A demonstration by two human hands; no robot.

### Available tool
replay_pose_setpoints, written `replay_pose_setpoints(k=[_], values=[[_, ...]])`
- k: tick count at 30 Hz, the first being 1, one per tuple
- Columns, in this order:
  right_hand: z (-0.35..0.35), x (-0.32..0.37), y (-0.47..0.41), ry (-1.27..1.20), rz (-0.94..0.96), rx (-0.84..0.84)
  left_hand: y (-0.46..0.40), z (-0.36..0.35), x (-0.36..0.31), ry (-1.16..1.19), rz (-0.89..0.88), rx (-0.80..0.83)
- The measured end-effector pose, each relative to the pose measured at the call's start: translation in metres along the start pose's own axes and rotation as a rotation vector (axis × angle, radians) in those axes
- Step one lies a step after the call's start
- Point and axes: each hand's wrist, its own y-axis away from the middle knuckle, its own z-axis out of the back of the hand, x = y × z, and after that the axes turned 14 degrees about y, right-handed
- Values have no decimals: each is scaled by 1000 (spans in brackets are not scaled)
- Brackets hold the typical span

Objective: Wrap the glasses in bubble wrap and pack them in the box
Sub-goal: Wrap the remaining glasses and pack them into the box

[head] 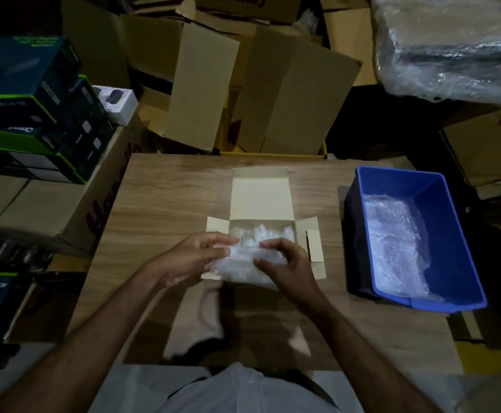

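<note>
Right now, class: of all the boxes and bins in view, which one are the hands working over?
The small open carton at the table's middle, lid flap folded back. Both hands, left and right, hold bubble wrap over it; the blue bin stands apart.

Head camera looks steeply down, close over the table [160,204]

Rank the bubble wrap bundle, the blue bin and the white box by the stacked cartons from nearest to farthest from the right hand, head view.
1. Bubble wrap bundle: gripped by the right hand, over the open box.
2. Blue bin: to its right on the table.
3. White box: far left, behind the table.
</note>
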Motion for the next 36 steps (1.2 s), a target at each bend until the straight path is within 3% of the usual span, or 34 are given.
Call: replay_pose_setpoints(k=[5,8,13,19,23,27,32,36], values=[[-10,-7,-6,22,-36,-7,-29,19,-7,-568,-68,25],[-23,-18,-8,45,-36,-69,-48,24,-11,-643,-113,54],[-48,-29,-8,133,-181,-73,-76,27,-20,-992,-373,5],[-72,-33,-15,436,-141,-122,-106,22,-25,-1622,-596,101],[-81,-30,-19,568,-155,-76,-117,22,-23,-1751,-604,189],[-86,-28,-20,739,-159,58,-120,28,-20,-1890,-483,262],[-85,-31,-20,868,-97,91,-116,36,-10,-1934,-351,228],[-67,-30,-23,777,-143,33,-102,28,-1,-1858,-349,97]])
